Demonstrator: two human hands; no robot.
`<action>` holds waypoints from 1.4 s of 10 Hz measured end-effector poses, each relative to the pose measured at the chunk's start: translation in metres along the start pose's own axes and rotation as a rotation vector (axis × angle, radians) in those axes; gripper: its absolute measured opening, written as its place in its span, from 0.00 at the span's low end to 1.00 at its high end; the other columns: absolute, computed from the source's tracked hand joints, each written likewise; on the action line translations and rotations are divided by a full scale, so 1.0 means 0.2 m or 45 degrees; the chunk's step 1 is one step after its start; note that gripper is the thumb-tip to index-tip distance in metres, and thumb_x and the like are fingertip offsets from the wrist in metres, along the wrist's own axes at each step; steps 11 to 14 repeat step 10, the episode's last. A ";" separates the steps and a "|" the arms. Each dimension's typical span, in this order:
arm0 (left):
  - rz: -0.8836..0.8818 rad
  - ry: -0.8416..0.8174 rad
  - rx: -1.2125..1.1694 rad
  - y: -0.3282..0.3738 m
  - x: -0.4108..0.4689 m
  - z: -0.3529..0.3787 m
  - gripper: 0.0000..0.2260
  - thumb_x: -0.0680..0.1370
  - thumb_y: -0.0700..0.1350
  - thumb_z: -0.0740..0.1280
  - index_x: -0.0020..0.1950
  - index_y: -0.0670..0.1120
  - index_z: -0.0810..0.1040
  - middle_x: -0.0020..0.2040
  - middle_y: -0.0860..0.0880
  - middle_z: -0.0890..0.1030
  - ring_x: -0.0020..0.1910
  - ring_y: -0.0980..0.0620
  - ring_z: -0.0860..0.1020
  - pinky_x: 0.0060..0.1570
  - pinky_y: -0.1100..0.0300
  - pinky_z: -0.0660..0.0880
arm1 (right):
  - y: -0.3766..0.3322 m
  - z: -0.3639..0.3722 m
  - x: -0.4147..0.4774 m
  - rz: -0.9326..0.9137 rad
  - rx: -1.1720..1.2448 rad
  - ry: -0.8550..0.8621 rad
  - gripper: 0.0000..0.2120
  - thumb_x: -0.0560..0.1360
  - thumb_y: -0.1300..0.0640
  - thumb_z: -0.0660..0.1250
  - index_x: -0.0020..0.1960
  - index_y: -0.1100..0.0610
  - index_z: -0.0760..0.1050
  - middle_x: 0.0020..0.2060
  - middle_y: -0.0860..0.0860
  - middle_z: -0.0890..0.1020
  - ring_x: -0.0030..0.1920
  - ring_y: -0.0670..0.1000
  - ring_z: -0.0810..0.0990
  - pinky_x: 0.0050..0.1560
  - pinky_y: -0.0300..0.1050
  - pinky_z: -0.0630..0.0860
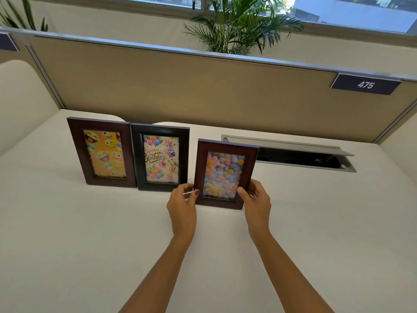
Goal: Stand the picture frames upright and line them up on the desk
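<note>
The counter (67, 222) carries three upright frames. The emoji frame (101, 152) and birthday frame (160, 157) stand side by side; the flower frame (225, 175) stands nearer the person, just right of them. The left hand (182, 204) and right hand (256, 199) each have their grip pinching its lower edges. It wants sliding back evenly, base flat, until its front matches the others.

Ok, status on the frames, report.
Left hand and right hand grip the flower frame by its lower sides. Emoji frame and birthday frame upright, side by side. Flower frame sits nearer, out of line. Path clear.
</note>
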State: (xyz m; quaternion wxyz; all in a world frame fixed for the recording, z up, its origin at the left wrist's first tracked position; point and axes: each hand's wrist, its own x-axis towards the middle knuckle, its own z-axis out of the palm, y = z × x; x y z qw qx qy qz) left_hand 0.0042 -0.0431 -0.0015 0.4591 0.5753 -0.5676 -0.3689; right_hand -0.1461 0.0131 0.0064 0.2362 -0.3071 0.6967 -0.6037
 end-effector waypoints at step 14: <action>-0.093 0.235 0.846 -0.15 0.04 0.07 0.43 0.74 0.63 0.61 0.76 0.37 0.47 0.77 0.35 0.52 0.76 0.37 0.52 0.75 0.45 0.50 | 0.10 0.14 -0.03 0.002 -0.251 0.188 0.23 0.72 0.60 0.72 0.65 0.55 0.70 0.62 0.52 0.77 0.60 0.48 0.75 0.59 0.37 0.69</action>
